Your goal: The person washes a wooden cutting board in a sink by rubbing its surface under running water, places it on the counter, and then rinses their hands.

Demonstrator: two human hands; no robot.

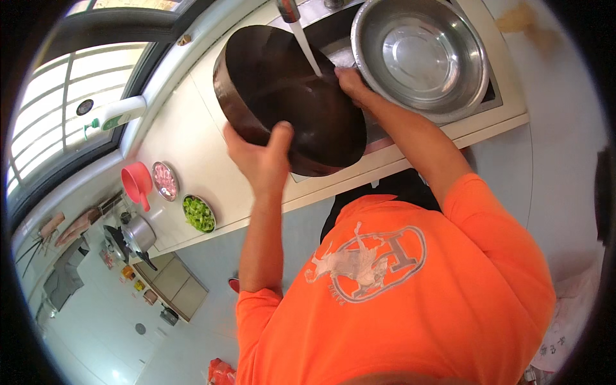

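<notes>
A dark wok (298, 110) is held tilted over the edge of the sink (332, 45). My left hand (262, 156) grips its near left rim, thumb over the inside and fingers under the outer wall. On the right side, my right hand (353, 86) holds the rim, its fingers partly hidden. Water (308, 50) runs from the faucet (288, 9) into the wok. Just right of my right hand, a stainless steel basin (418, 57) sits over the sink and holds no visible food.
On the counter (192, 130) to the left stand a bowl of chopped green vegetable (198, 214), a bowl of pink raw meat pieces (165, 181) and a pink plastic dipper (136, 182). A metal pot (139, 233) stands farther off. By the window is a white pump bottle (122, 113).
</notes>
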